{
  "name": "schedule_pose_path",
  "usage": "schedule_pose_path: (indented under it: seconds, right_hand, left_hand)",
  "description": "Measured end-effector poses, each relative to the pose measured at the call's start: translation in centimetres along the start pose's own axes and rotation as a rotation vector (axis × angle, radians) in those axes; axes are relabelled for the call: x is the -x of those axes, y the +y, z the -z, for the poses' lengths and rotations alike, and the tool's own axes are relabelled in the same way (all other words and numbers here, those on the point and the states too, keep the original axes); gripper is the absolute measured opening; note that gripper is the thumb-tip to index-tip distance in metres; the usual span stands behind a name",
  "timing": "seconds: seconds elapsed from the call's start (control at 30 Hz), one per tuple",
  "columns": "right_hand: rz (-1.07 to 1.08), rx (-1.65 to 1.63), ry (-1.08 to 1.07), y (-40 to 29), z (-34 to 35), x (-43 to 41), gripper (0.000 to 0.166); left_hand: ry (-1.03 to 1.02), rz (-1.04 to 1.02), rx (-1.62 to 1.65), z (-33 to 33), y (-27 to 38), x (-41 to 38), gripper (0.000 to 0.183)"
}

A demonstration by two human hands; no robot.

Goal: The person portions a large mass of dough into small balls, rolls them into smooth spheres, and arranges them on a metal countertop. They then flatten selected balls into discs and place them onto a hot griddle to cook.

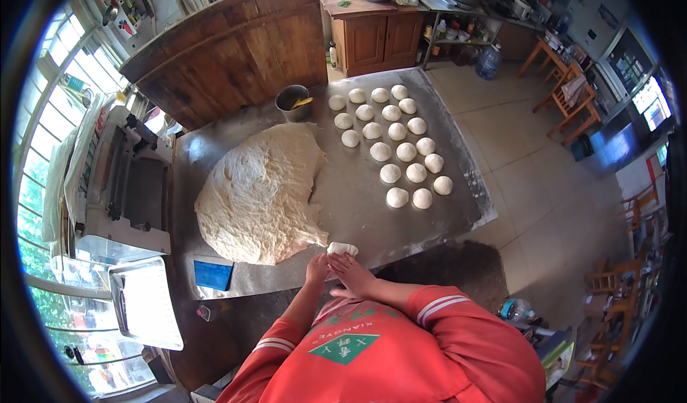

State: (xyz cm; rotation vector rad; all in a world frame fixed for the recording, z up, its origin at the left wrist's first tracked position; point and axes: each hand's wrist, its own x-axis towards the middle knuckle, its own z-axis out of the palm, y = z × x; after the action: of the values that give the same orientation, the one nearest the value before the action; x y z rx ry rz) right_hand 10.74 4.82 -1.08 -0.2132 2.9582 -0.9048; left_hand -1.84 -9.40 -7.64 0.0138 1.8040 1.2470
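Note:
At the near edge of the metal-topped table [354, 188], a small piece of dough [342, 249] lies under the fingertips of my right hand [351, 274]. My left hand [317, 269] is close beside it, next to the pulled-out tip of a large mass of dough [257, 188]; its fingers look curled, and whether they grip anything cannot be told. Several round dough balls [397, 131] stand in uneven rows on the right half of the table. A blue dough scraper [213, 275] lies at the near left corner.
A dark metal pot [293, 102] with a yellow-handled tool stands at the table's far side, before a tall wooden board [231, 49]. A dough-rolling machine [129, 183] adjoins the left edge. A white tray [146, 302] is at lower left. Wooden chairs [571, 100] stand farther right.

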Motion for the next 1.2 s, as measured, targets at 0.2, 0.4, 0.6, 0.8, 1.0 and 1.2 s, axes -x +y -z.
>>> schedule_pose_path:
  seconds: [0.2, 0.4, 0.6, 0.8, 1.0, 1.2]
  right_hand:
    - [-0.472, -0.077, 0.435, 1.9, -0.1, -1.7, 0.042]
    - [-0.708, -0.531, 0.647, -0.4, 5.1, -2.6, 0.023]
    - [-0.456, -0.187, 0.722, -2.2, 12.0, -4.2, 0.021]
    - [-0.143, -0.259, 0.685, -8.5, 18.1, -4.4, 0.047]
    - [-0.106, -0.714, 0.342, -9.3, 22.3, -7.7, 0.071]
    - [-0.249, -1.891, 0.655, -15.5, 18.6, -7.5, 0.06]
  left_hand:
    - [0.078, 0.263, 0.51, -3.4, 2.0, -2.1, 0.042]
    - [-0.328, -0.035, 0.689, -4.3, 6.9, 2.4, 0.025]
    - [-0.184, 0.219, 1.04, -2.9, 15.8, 10.1, 0.042]
    - [-0.366, -0.443, 0.713, -1.5, 18.3, 14.1, 0.041]
    - [-0.136, -0.859, -0.013, 0.2, 23.3, 20.1, 0.039]
    - [0.406, -1.19, -0.072, 0.6, 25.2, 19.8, 0.025]
